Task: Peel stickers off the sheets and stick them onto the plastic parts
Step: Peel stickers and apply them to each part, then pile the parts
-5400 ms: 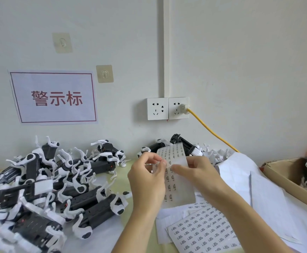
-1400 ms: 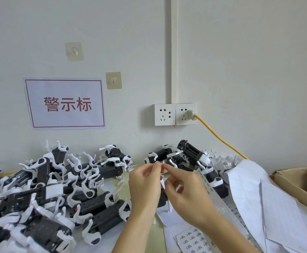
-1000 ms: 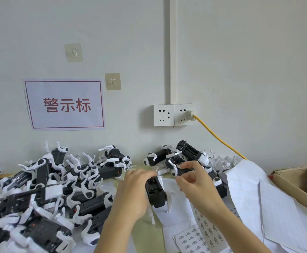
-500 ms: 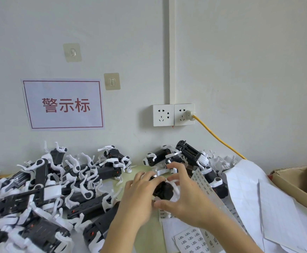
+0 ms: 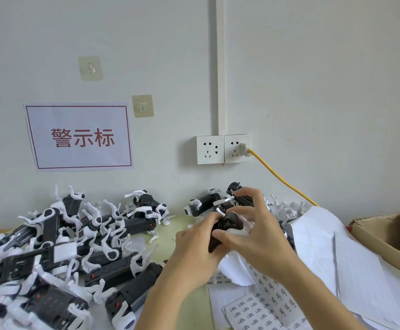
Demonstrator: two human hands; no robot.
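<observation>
Holding: both hands grip one black-and-white plastic part (image 5: 227, 228) between them, raised a little above the bench (image 5: 189, 313)
Left hand (image 5: 194, 248): fingers curled round the part's dark lower end, thumb along its near side
Right hand (image 5: 253, 236): thumb pressed on the part's white underside, fingers arched over its top
Sticker sheets (image 5: 253, 308): printed ones lie flat directly below and in front of the hands; one curls up under the right hand
Blank backing sheets (image 5: 318, 246): piled to the right of the right hand
Heap of parts (image 5: 58, 239): black bodies with white clips, spread to the left of the left hand
More parts (image 5: 203, 203): just behind the hands, against the wall
Cardboard box (image 5: 384, 239): far right of the right hand, with parts inside
Yellow cable (image 5: 280, 177): runs from the wall socket (image 5: 237, 148) down behind the right hand
</observation>
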